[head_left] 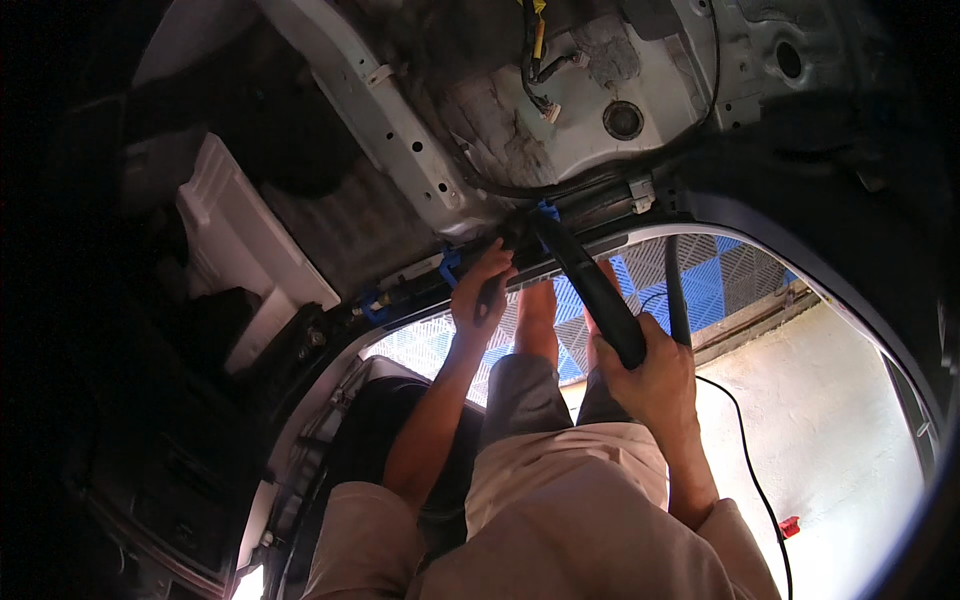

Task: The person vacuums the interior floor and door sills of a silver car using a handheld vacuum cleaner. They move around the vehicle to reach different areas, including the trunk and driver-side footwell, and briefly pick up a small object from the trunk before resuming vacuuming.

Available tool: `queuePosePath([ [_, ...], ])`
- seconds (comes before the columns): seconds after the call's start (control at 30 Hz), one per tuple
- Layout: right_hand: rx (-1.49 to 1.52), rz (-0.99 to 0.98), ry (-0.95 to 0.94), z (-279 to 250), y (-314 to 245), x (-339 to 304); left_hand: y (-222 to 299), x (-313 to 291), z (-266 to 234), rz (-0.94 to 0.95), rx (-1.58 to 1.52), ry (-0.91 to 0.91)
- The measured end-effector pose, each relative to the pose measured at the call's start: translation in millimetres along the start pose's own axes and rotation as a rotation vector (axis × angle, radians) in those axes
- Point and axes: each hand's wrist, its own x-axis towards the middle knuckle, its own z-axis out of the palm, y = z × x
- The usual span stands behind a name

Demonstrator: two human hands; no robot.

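Note:
My right hand (655,370) is wrapped round a thick black tube (595,285) that looks like a vacuum hose. Its far end slants up and left to the door sill, close to a blue clip (548,210). My left hand (485,285) is at the sill just left of the tube's end. Its fingers are bent, and the index finger reaches toward a dark part there. Something dark shows in the left palm, too shadowed to make out. A second blue clip (450,266) sits beside the left fingers, and another blue clip (373,306) lies farther left along the sill.
Bare metal car floor (650,90) spreads beyond the sill, with a loose wiring harness (540,75). A white plastic panel (250,230) stands at left. Outside the opening are blue and grey floor tiles (700,285), a black hose section (678,290) and a thin black cable (745,440).

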Motion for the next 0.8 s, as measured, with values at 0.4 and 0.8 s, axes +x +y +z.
queuePosePath([
  [0.4, -0.005, -0.046, -0.080, 19, 7, -8, -1, -35, -62, -0.129, 0.248, 0.001],
  [0.8, -0.052, -0.123, -0.104, 40, 14, -19, 3, -19, -45, -0.143, 0.282, -0.026],
])
